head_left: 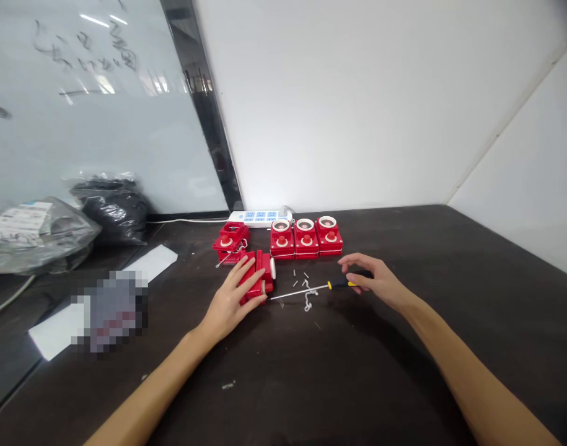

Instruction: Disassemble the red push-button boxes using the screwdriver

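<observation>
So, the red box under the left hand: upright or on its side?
The box lies on its side: its white ring faces sideways, not upward like the three boxes behind.

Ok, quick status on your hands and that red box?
Left hand on red push-button box. Right hand at yellow-and-black screwdriver handle, contact unclear. Small loose pieces and white wire by the shaft.

Nothing here can be read: the handwriting [85, 56] on the glass board [125, 155] is a loose dark scrawl, too blurred to make out, and the white label [18, 223] on the plastic bag [74, 232] has print far too small — no words, numbers or brands.
</observation>
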Motion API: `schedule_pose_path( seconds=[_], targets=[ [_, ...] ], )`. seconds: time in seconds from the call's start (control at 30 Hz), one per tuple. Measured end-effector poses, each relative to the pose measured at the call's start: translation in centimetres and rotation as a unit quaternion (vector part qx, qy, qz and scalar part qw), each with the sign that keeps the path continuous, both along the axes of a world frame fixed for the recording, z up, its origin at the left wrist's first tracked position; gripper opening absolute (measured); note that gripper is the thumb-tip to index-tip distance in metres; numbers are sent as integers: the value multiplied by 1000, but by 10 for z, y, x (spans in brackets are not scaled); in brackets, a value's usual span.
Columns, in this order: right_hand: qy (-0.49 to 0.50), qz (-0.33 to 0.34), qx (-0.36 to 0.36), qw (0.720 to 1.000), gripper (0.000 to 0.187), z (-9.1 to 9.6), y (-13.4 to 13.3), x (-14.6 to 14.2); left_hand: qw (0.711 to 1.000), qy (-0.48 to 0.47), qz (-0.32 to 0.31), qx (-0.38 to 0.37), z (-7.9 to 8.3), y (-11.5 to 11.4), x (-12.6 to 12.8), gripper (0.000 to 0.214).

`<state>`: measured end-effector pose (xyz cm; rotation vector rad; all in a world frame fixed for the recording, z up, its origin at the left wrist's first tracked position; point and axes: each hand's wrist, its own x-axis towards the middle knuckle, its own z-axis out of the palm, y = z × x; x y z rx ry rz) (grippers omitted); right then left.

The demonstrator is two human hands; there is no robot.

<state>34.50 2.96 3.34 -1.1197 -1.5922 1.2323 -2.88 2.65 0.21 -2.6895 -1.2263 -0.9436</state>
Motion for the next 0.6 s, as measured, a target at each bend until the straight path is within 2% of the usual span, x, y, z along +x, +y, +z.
schedule_pose_path(
  seconds=[0.1, 0.17, 0.3, 0.37, 0.43, 0.5, 0.6],
  targets=[
    [-10, -2, 46, 999, 26, 0, 1, -1, 1000, -8, -1, -5, 1, -1, -1, 53],
    [23, -26, 24, 999, 27, -4, 2, -4, 1000, -14, 1, -8, 1, -1, 0, 53],
    [142, -72, -127, 979, 26, -16, 7, -10, 999, -32, 8, -11, 1, -2, 3, 53],
    [109, -88, -204, 969, 38, -20, 9, -9, 999, -40, 14, -11, -1, -3, 4, 54],
    [16, -92, -244, 965, 48, -21, 9, -6, 999, -44, 19, -10, -2, -3, 5, 55],
    [-40, -75, -225, 971, 46, -18, 8, -2, 999, -46, 21, -8, -2, -3, 4, 55],
    [-33, -38, -151, 987, 41, -8, 4, 3, 999, -44, 20, -12, -1, -3, 2, 56]
  ],
)
